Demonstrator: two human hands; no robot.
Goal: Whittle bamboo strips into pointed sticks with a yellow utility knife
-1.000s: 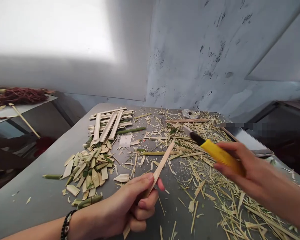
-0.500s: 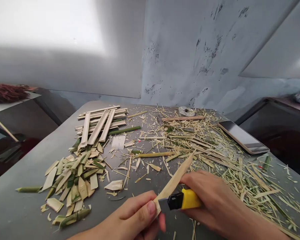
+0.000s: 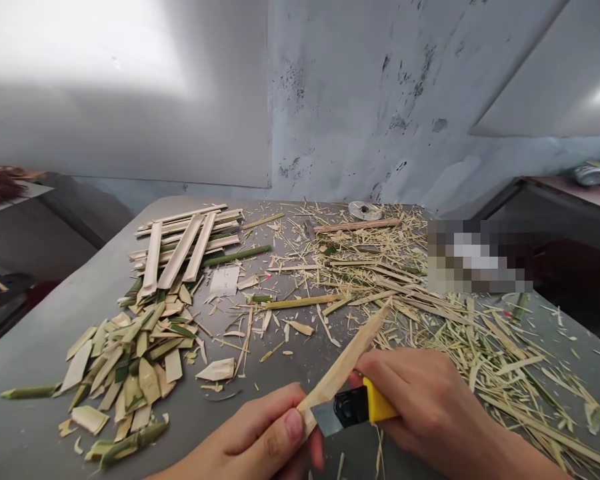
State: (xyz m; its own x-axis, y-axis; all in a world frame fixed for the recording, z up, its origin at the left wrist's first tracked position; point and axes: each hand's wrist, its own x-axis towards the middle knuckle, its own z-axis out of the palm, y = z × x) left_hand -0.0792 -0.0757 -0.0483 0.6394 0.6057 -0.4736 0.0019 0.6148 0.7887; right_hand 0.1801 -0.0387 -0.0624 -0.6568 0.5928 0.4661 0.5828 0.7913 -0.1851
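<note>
A pale, pointed bamboo strip point(image 3: 347, 357) slants up and to the right at the front middle. Its lower end is pinched between the thumb and fingers of my left hand point(image 3: 267, 430). My right hand point(image 3: 420, 400) is wrapped round a yellow and black utility knife point(image 3: 377, 401), whose wide blade lies against the strip close to my left thumb. The index finger of my right hand is beside the strip's middle. Fingertips under the strip are partly hidden.
Split bamboo lengths point(image 3: 180, 250) are stacked at the back left, above a heap of short pieces point(image 3: 140, 367). Shavings point(image 3: 445, 340) cover the right side. A tape roll point(image 3: 365, 211) and a hammer point(image 3: 357, 226) lie at the back. A pixelated patch covers the right edge.
The knife blade has tilted and shifted slightly left and down along the strip, with my right hand still round the knife. The whole view has shifted a little.
</note>
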